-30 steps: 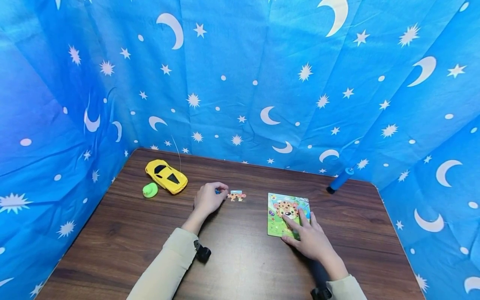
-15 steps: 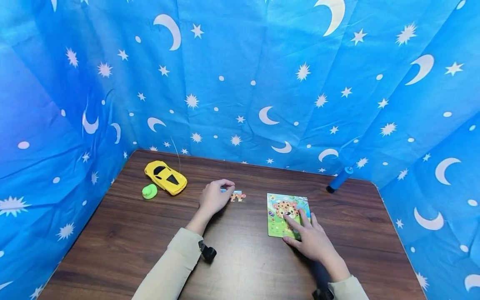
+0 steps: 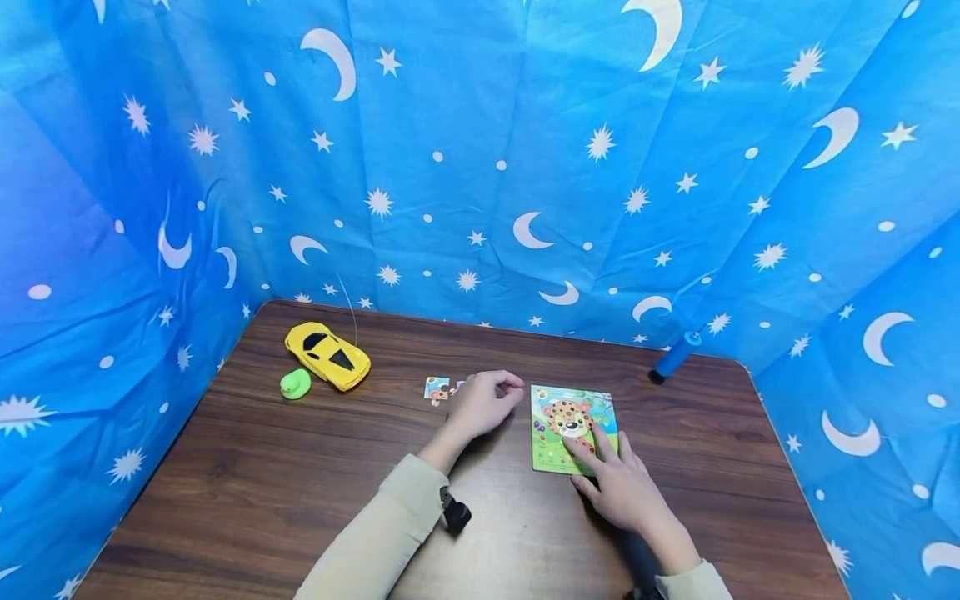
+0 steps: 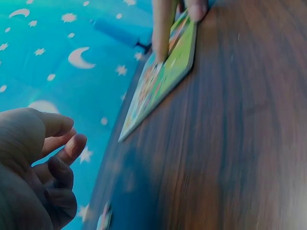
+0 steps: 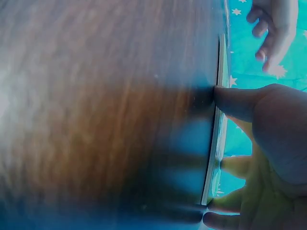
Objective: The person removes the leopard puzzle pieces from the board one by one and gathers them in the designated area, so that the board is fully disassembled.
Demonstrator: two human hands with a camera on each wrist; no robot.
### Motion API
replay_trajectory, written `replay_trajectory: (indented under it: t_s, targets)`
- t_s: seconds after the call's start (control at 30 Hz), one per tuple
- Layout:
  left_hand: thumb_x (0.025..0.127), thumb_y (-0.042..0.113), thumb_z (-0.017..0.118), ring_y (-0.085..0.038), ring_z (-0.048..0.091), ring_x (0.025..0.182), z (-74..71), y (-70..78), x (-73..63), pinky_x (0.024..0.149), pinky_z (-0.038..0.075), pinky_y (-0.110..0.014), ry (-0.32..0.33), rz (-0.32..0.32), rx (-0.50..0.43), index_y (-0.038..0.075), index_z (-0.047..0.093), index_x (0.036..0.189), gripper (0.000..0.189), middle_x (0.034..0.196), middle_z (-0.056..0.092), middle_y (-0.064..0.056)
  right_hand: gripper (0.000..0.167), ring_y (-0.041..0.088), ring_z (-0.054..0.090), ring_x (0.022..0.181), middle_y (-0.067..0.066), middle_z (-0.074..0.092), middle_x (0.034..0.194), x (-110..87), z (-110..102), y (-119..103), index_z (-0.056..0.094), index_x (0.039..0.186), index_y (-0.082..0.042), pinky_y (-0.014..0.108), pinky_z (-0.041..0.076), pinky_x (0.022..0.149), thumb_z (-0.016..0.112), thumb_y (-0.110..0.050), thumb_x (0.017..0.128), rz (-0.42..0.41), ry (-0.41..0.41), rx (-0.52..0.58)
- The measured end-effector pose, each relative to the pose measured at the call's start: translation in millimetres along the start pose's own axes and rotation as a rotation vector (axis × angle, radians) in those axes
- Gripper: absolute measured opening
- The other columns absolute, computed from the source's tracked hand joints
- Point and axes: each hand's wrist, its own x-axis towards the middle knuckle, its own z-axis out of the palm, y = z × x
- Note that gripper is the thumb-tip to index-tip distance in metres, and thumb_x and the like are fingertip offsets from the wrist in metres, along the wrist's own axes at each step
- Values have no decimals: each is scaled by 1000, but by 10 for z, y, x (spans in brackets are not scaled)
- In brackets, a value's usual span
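A square jigsaw puzzle (image 3: 547, 454) with a spotted leopard cub lies flat on the wooden table. My right hand (image 3: 621, 490) rests on its lower right part, fingers spread and fairly straight; in the right wrist view, the thumb (image 5: 237, 101) is at the board's edge. My left hand (image 3: 483, 406) hovers just left of the puzzle. In the left wrist view, its fingers (image 4: 57, 124) are loosely bent with nothing between them. Left of that hand lies a jigsaw piece (image 3: 437, 388) with a blue top; another beside it is partly hidden by the hand.
At the back left stand a yellow toy car (image 3: 327, 357) with a thin antenna and a green toy duck (image 3: 296, 384). A blue cylinder with a black end (image 3: 677, 357) lies at the back right. Blue curtain with moons and stars (image 3: 480, 167) encloses the table (image 3: 262, 483).
My left hand has passed rightward over the jigsaw pieces and now is near the puzzle, uncovering a piece on its left. The right hand has stayed on the puzzle.
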Motion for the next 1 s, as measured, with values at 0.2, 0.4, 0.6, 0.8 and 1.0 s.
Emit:
replay_trajectory:
  t_s: [0.2,0.4,0.6,0.8,1.0]
  targets:
    - [100,33,70,-2,58,68,277,199,93,63,46,-28,-91,30,17,25,79,113,18,88,67,21,57,66,18,144,25,26,166,10,-12,-23,45,158,-30,76,31,105,62,-37,104,2,-12,-3]
    - [100,35,70,-5,55,61,508,343,175,59,44,-28,-171,21,65,28,78,114,18,88,65,20,56,67,19,143,26,28,165,21,-23,-46,47,157,-29,75,31,106,63,-37,104,-22,9,-5]
    - [98,32,72,-3,56,65,699,395,252,63,45,-28,-205,-5,92,26,79,114,19,82,63,21,56,66,21,143,24,30,165,21,5,-35,48,157,-29,75,32,106,63,-38,104,-35,30,-10]
    - [95,31,76,-4,56,68,841,411,302,68,46,-29,-221,-42,120,24,79,115,22,79,62,19,55,67,22,142,23,31,164,-5,-4,-39,48,157,-28,74,32,106,63,-35,104,-38,36,-25]
    - [93,33,79,-3,55,67,929,460,320,65,44,-28,-237,-51,189,26,78,118,26,79,60,19,54,67,24,141,23,34,163,-49,-23,-27,50,156,-27,73,34,106,64,-30,104,-31,50,-42]
